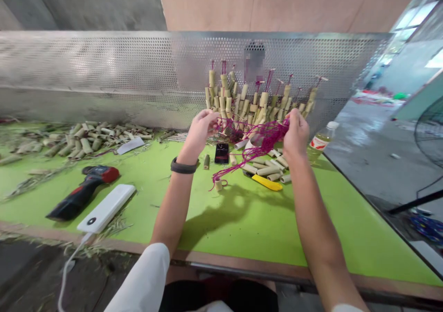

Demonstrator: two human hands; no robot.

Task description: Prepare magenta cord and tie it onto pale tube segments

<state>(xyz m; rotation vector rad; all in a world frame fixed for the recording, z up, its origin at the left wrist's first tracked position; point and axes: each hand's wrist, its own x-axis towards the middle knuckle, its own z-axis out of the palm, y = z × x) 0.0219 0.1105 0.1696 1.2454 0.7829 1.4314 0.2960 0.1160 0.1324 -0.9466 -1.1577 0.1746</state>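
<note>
My right hand [296,134] is closed around a tangled bundle of purple string [272,136] above the green table. My left hand [205,123], with a dark wristband, pinches a strand that runs across from the bundle. Loose ends droop down to a short bamboo piece [218,185], which stands on the table with string at its top. Below the bundle lie cut bamboo tubes [268,170] and a yellow-handled knife [267,182]. A phone [222,153] lies between my hands, beside a small green bamboo tube [206,162].
Strung bamboo clusters [263,99] lean against a perforated metal panel [138,67]. More bamboo pieces [85,141] are heaped at the left. A power drill [83,192] and a white power bank [107,208] with a cable lie front left. A bottle [321,141] stands at the right edge.
</note>
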